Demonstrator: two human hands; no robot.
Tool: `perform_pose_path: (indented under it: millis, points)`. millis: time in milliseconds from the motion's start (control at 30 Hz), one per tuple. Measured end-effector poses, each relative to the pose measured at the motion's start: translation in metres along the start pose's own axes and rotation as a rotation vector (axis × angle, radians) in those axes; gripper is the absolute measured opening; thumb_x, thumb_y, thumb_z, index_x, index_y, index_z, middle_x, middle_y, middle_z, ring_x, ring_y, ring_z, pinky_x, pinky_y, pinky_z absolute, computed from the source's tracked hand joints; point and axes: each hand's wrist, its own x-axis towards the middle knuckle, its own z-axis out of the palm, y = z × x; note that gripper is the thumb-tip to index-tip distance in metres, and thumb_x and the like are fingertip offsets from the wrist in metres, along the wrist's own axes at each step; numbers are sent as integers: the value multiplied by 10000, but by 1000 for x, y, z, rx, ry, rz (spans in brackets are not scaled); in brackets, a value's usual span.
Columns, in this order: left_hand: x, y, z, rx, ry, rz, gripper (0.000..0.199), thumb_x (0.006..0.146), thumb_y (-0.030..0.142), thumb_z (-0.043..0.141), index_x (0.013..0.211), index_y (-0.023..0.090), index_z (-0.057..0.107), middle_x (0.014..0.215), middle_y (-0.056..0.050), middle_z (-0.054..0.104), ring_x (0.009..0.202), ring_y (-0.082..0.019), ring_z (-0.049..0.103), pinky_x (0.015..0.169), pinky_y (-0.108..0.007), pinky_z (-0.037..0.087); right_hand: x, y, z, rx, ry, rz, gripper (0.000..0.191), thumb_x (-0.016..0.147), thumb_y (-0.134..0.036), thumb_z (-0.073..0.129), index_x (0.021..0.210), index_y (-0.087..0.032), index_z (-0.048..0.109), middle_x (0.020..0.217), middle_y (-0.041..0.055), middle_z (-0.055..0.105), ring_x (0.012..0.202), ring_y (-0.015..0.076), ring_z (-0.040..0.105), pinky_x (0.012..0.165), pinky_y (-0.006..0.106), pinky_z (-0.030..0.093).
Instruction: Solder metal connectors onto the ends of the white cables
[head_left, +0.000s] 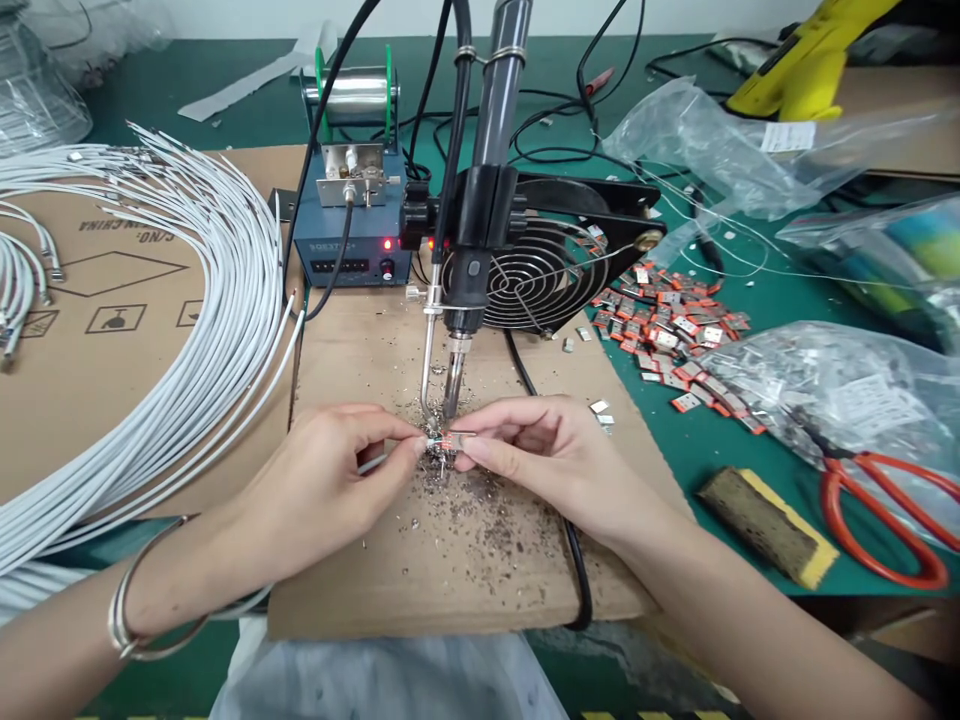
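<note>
My left hand point(352, 470) pinches the end of a white cable point(371, 464), whose thin wires show at the fingertips. Between the thumb and fingers of my right hand point(547, 455) is a small metal and orange connector point(454, 441). The wire ends meet the connector just below the tip of a soldering iron point(454, 380), which hangs from a black holder. Beside the iron a thin bent metal tube point(427, 360) comes down close to the same spot. Whether the tip touches the connector is too small to tell.
Bundled white cables point(247, 250) curve along the left. Behind stand a blue solder feeder point(352, 235) and a black fan point(525, 270). At right are piled connectors point(667, 330), plastic bags point(840, 390), a sponge point(765, 525) and red-handled scissors point(885, 500). Solder bits litter the cardboard point(360, 580).
</note>
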Motion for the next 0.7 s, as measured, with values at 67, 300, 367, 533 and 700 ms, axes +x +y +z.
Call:
perform_pose_path:
  millis: [67, 300, 367, 533, 700]
  points:
    - [0, 1, -1, 22, -15, -12, 207, 849, 203, 475, 818, 194, 680, 653, 35, 634, 518, -78, 476, 477, -194, 335, 0, 1, 1, -30, 13, 2, 125, 630, -248, 739, 724, -172, 703, 630, 15, 694, 570, 104, 619, 548, 203, 486]
    - [3, 5, -3, 14, -59, -59, 237, 851, 213, 455, 830, 174, 688, 680, 11, 658, 558, -98, 517, 517, -203, 365, 0, 5, 0, -84, 15, 8, 155, 648, -271, 719, 759, -166, 700, 669, 29, 704, 589, 115, 630, 552, 216, 488]
    - [2, 4, -3, 31, -58, -48, 237, 850, 222, 457, 817, 178, 688, 623, 24, 626, 520, -90, 478, 491, -201, 341, 1, 5, 0, -68, 2, 8, 148, 656, -263, 714, 767, -167, 698, 679, 28, 707, 609, 115, 638, 576, 217, 493]
    - [2, -2, -2, 8, -53, -23, 243, 856, 269, 453, 830, 199, 684, 531, 43, 542, 460, -84, 405, 427, -199, 268, 1, 3, -1, -10, -17, 16, 135, 661, -258, 717, 762, -171, 695, 665, 22, 707, 620, 110, 647, 602, 208, 498]
    - [3, -4, -2, -36, -41, -36, 225, 837, 288, 482, 847, 189, 683, 547, 31, 542, 481, -90, 403, 435, -197, 274, 2, 4, -1, 39, -21, 11, 128, 670, -251, 717, 771, -181, 679, 663, 7, 703, 627, 102, 650, 630, 210, 506]
